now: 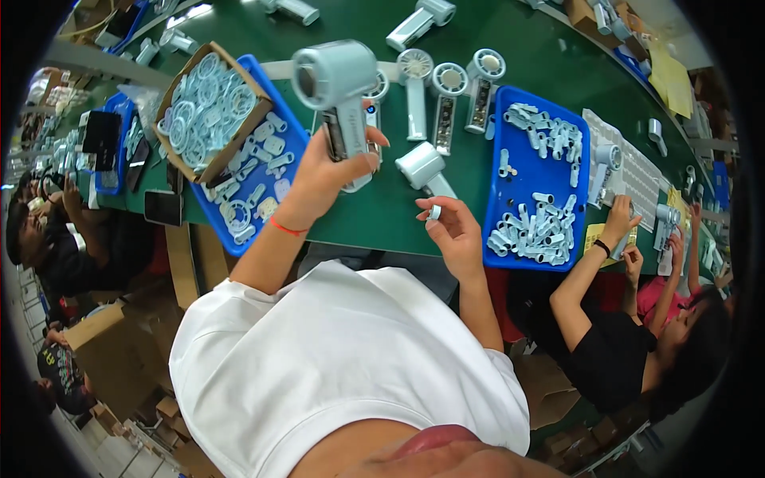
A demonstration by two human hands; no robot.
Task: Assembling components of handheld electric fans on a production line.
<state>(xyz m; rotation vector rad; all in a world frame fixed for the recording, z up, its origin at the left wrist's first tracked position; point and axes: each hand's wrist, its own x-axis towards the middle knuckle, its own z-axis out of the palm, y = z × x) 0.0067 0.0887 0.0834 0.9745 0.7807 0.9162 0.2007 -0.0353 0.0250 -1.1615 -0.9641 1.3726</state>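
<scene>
My left hand (pixel 329 169) is wrapped round the handle of a light blue handheld fan (pixel 335 76), raised over the green table with its round head up. The handle's dark inner side shows beside my thumb. My right hand (pixel 454 233) pinches a small pale plastic part (pixel 433 213) between thumb and fingertips, lower and to the right. Just beyond the right hand, another fan (pixel 422 165) lies tilted on the table. Several more fans (pixel 416 88) stand or lie behind it, some with handles open and inner parts showing.
At right, a blue tray (pixel 535 183) holds small pale parts in two heaps. At left, another blue tray (pixel 288 119) carries a cardboard box (pixel 171 155) of pale rings and loose parts. A phone (pixel 163 207) lies farther left. A co-worker in black (pixel 578 327) handles parts at right.
</scene>
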